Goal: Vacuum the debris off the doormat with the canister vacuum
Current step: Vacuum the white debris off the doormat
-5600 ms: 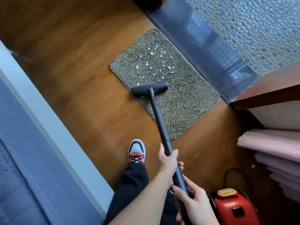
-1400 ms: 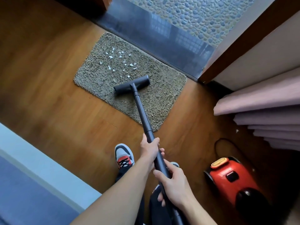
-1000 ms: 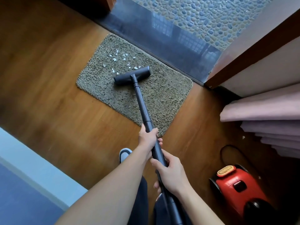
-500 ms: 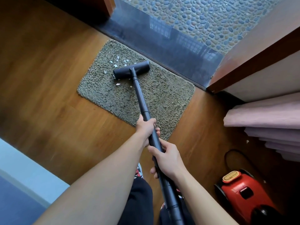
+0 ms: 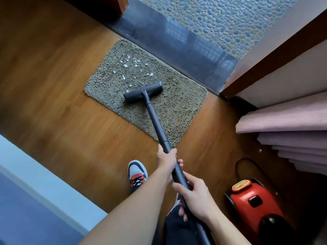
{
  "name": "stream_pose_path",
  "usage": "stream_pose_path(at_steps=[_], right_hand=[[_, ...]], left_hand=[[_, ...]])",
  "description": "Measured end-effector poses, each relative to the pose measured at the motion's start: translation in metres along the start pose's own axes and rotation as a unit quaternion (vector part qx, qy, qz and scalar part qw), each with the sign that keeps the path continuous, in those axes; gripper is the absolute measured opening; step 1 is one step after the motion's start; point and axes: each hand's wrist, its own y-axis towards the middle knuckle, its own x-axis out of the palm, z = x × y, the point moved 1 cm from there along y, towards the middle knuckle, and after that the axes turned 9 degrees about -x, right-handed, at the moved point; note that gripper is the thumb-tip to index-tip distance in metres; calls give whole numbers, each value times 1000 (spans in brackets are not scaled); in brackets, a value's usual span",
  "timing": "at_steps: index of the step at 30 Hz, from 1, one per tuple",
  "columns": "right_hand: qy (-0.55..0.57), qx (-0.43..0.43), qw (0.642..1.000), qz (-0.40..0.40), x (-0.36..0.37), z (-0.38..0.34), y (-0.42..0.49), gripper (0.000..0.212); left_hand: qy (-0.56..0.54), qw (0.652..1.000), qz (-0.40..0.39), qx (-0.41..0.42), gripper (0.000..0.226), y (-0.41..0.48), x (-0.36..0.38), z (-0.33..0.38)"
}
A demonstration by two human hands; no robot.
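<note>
Nozzle [image 5: 143, 92] on doormat [image 5: 177, 106], wand [image 5: 155, 121] gripped, debris [image 5: 134, 66] beyond

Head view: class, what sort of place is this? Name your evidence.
Probably a home doorway: a doormat on wood floor against a dark threshold, pebble paving beyond, curtain folds beside.

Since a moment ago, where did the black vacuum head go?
The black vacuum floor head slid back, off the white scraps, to the middle of the shaggy grey-brown doormat. Nothing was let go: left hand and right hand keep their grip on the black wand. The scraps remain.
</note>
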Motion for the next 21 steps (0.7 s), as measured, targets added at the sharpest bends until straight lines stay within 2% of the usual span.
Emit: stream_pose_path(at_steps=[3,7,13,21], right_hand=[[-14,9,1000,2,-5,13,-16,47],[-44,11,999,-11,-6,18,-21,52],[-62,-3,998,-27,6,7,-10,45],[-85,-16,996,-29,32,-22,20,33]], left_hand=[[-8,1000,-4,-16,58,-8,1,-22],[-19,1000,6,-20,58,-14,-2,-32],[-38,999,17,-19,74,-13,-16,-13],[-44,999,14,-15,74,5,-38,24]])
